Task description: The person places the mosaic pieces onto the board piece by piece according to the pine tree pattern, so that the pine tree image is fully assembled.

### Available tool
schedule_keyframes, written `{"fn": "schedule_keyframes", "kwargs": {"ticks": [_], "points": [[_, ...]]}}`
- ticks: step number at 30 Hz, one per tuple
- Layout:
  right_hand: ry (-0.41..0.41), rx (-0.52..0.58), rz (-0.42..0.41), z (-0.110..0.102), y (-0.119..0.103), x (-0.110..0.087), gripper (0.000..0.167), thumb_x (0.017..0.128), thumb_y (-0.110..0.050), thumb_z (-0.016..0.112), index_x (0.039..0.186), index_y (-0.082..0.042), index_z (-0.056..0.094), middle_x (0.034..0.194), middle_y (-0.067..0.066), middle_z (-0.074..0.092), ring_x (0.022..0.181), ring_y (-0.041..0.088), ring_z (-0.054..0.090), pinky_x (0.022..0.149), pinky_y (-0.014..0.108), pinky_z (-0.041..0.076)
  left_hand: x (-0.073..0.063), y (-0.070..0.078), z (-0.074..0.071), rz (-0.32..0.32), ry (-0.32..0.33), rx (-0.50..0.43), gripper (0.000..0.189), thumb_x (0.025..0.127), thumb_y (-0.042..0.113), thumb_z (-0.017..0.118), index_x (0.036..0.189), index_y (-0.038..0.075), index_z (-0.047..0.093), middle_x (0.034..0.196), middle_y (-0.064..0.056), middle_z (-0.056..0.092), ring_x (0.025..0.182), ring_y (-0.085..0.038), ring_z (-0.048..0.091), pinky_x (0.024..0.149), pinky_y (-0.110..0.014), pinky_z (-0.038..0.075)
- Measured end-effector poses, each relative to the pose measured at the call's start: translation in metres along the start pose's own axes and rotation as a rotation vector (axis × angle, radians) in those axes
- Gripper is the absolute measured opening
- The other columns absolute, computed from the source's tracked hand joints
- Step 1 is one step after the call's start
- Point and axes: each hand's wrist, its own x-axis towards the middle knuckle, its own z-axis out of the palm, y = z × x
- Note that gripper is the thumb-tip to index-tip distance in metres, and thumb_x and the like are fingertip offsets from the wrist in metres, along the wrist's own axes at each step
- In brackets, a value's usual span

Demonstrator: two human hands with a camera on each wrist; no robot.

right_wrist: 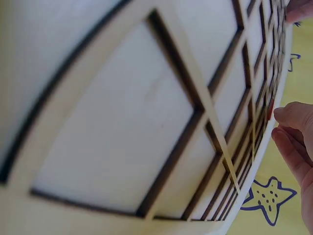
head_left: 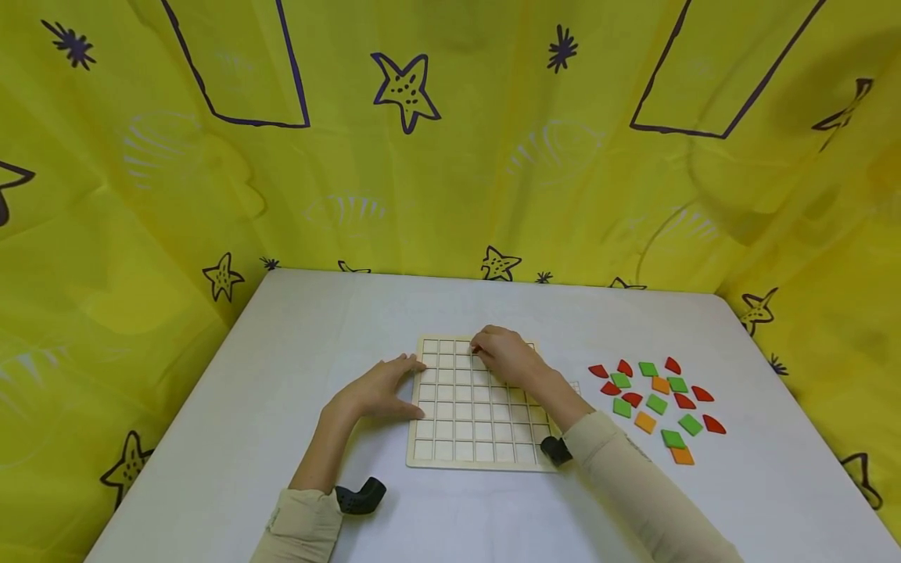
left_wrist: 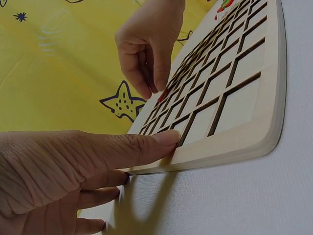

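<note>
A pale wooden board (head_left: 464, 409) with a raised grid of square cells lies flat on the table. My left hand (head_left: 376, 391) rests at the board's left edge, its thumb (left_wrist: 146, 147) on the rim and its fingers spread apart farther up that side. Over the far row of cells, my right hand (head_left: 510, 356) pinches a small red piece (left_wrist: 162, 95) between thumb and fingertips. In the right wrist view the red piece (right_wrist: 270, 108) shows at the grid's surface, mostly covered by the fingers, so its full shape is hidden.
Right of the board lie scattered red rounded wedges (head_left: 714, 424), green squares (head_left: 657, 403) and orange squares (head_left: 644, 422). Part of another gridded item (head_left: 576, 386) peeks out beside the right forearm. A yellow patterned curtain (head_left: 450, 172) stands behind the white table (head_left: 338, 313).
</note>
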Motion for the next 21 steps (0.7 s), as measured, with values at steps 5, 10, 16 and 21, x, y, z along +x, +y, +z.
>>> {"fn": "schedule_keyframes", "kwargs": {"ticks": [5, 10, 16, 21], "points": [[0.033, 0.058, 0.061, -0.008, 0.001, -0.01, 0.018, 0.098, -0.002, 0.066, 0.116, 0.001, 0.071, 0.118, 0.013, 0.068, 0.112, 0.032, 0.066, 0.096, 0.046, 0.058, 0.001, -0.001, 0.001, -0.004, -0.004, 0.007, 0.074, 0.081, 0.023, 0.089, 0.143, 0.003, 0.054, 0.156, -0.023, 0.043, 0.151, -0.038, 0.029, 0.126, -0.056, 0.019], [0.08, 0.101, 0.104, -0.017, 0.003, -0.023, 0.022, 0.097, -0.001, 0.068, 0.119, 0.0, 0.07, 0.12, 0.013, 0.068, 0.108, 0.033, 0.066, 0.093, 0.048, 0.059, 0.002, -0.002, -0.001, -0.007, -0.001, 0.016, 0.074, 0.082, 0.024, 0.089, 0.144, 0.003, 0.054, 0.156, -0.022, 0.043, 0.151, -0.038, 0.029, 0.126, -0.056, 0.018], [0.152, 0.096, 0.075, -0.024, 0.007, -0.036, 0.023, 0.095, 0.0, 0.071, 0.117, 0.001, 0.07, 0.115, 0.013, 0.069, 0.1, 0.032, 0.068, 0.087, 0.047, 0.06, 0.002, -0.002, -0.002, -0.007, -0.001, 0.019, 0.074, 0.082, 0.024, 0.088, 0.144, 0.003, 0.053, 0.157, -0.023, 0.042, 0.151, -0.038, 0.029, 0.126, -0.055, 0.018], [0.192, 0.089, 0.079, -0.025, 0.011, -0.048, 0.024, 0.092, 0.001, 0.073, 0.117, 0.001, 0.071, 0.115, 0.014, 0.07, 0.097, 0.032, 0.069, 0.085, 0.046, 0.062, 0.0, -0.001, 0.0, -0.013, -0.005, 0.004, 0.074, 0.081, 0.023, 0.089, 0.143, 0.003, 0.054, 0.156, -0.023, 0.042, 0.151, -0.039, 0.029, 0.126, -0.056, 0.019]]}}
